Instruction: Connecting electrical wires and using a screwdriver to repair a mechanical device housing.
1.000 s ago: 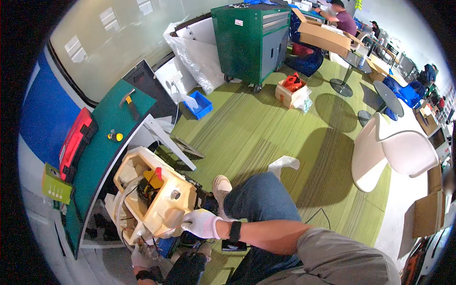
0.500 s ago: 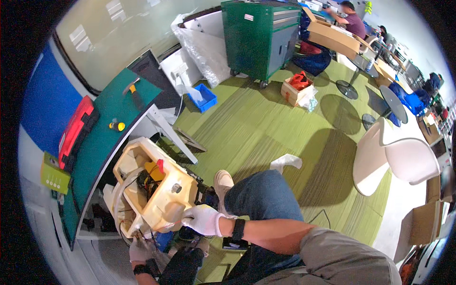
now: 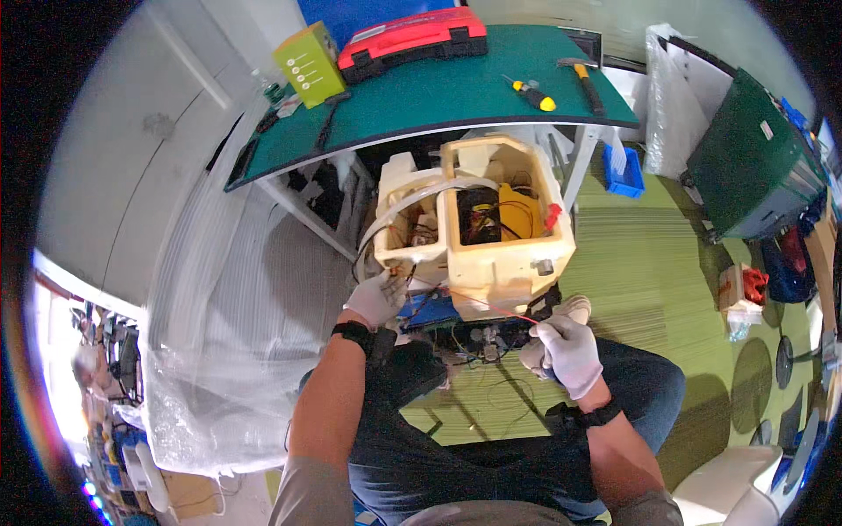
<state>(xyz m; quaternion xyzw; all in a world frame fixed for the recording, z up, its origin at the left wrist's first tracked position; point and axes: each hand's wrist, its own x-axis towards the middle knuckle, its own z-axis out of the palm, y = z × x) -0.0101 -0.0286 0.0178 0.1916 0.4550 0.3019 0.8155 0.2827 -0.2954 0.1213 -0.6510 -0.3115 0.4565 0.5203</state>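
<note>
A cream plastic housing [image 3: 504,263] with open compartments sits in front of me, tangled wires and a yellow part [image 3: 519,213] inside it. A pale hose [image 3: 412,197] arcs across its top. My right hand [image 3: 570,352], in a white glove, is closed in a pinch on a thin red wire [image 3: 504,310], which runs left along the housing's front. At the front left corner my gloved left hand [image 3: 377,300] has its fingers closed around dark wires [image 3: 410,279]; the exact grip is partly hidden. Below the housing is a dark assembly [image 3: 482,337] with loose cables.
Behind the housing stands a green-topped table [image 3: 412,92] bearing a red case [image 3: 412,42], a green box [image 3: 310,66], a screwdriver [image 3: 530,93] and a hammer [image 3: 586,86]. Plastic-wrapped material [image 3: 237,368] is at left. A blue bin [image 3: 624,171] and green cabinet [image 3: 754,158] stand right.
My view has swung left, so the housing and table now appear more central and upright. Both hands remain by the housing's front, the right still pinching the red wire, now stretched farther from the left hand.
</note>
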